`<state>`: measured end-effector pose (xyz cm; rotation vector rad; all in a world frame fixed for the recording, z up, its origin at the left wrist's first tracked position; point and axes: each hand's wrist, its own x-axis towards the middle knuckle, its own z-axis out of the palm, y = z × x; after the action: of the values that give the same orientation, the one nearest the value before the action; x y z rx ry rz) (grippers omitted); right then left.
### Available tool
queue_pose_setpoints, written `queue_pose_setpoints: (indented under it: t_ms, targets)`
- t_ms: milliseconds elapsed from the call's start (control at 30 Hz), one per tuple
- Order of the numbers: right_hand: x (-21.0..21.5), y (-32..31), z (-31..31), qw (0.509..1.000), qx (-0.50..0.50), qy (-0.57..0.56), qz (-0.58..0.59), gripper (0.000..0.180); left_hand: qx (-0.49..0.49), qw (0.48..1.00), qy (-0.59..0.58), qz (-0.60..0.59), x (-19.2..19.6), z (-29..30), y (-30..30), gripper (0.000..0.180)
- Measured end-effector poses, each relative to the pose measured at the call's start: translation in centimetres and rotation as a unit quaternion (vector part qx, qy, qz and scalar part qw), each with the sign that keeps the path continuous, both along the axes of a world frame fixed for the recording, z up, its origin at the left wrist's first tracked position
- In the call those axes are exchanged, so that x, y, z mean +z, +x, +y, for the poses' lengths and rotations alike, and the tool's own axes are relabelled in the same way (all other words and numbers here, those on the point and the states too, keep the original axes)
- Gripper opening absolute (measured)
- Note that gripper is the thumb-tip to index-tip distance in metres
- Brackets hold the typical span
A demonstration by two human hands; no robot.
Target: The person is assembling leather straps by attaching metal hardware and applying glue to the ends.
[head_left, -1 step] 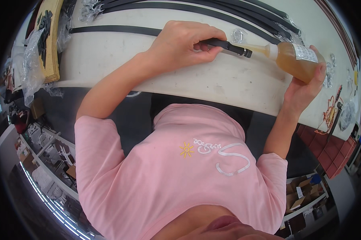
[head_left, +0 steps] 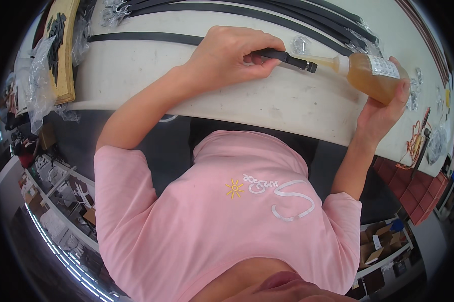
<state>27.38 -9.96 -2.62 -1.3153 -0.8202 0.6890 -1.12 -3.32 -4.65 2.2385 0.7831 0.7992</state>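
Note:
My left hand (head_left: 232, 55) is closed in a pinch on a black flat strap (head_left: 141, 36), which runs in from the left along the table. Past my fingertips sticks out the strap's end (head_left: 292, 60), with a small black fitting (head_left: 311, 66) at its tip. My right hand (head_left: 383, 113) is wrapped round a squeeze bottle (head_left: 362, 75) of amber liquid, tipped on its side. Its long tapered nozzle (head_left: 325, 61) points left at the strap's end; whether they touch I cannot tell. A white label is on the bottle.
Several more black straps (head_left: 242, 9) lie across the back of the pale table (head_left: 307, 113), their ends in clear plastic wrap. A wooden tray (head_left: 66, 75) with small black pieces is at the left. Orange cord (head_left: 415, 143) and a dark tool (head_left: 422, 151) lie at the right edge.

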Motion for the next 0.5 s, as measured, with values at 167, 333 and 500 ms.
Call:
queue_pose_setpoints:
  t_ms: [167,333,500]
  targets:
    - [0.01,0.01,-0.02,1.000,0.014,-0.001,-0.007,0.055,-0.001,1.000,0.005,0.002,0.11,0.02,0.10,0.022]
    - [-0.04,-0.03,0.06,1.000,0.013,-0.003,-0.008,0.055,-0.001,1.000,0.010,-0.002,0.00,0.03,0.10,0.023]
    - [-0.22,0.11,0.10,1.000,0.017,-0.001,-0.006,0.054,0.002,1.000,0.003,-0.012,0.08,-0.03,0.13,0.023]
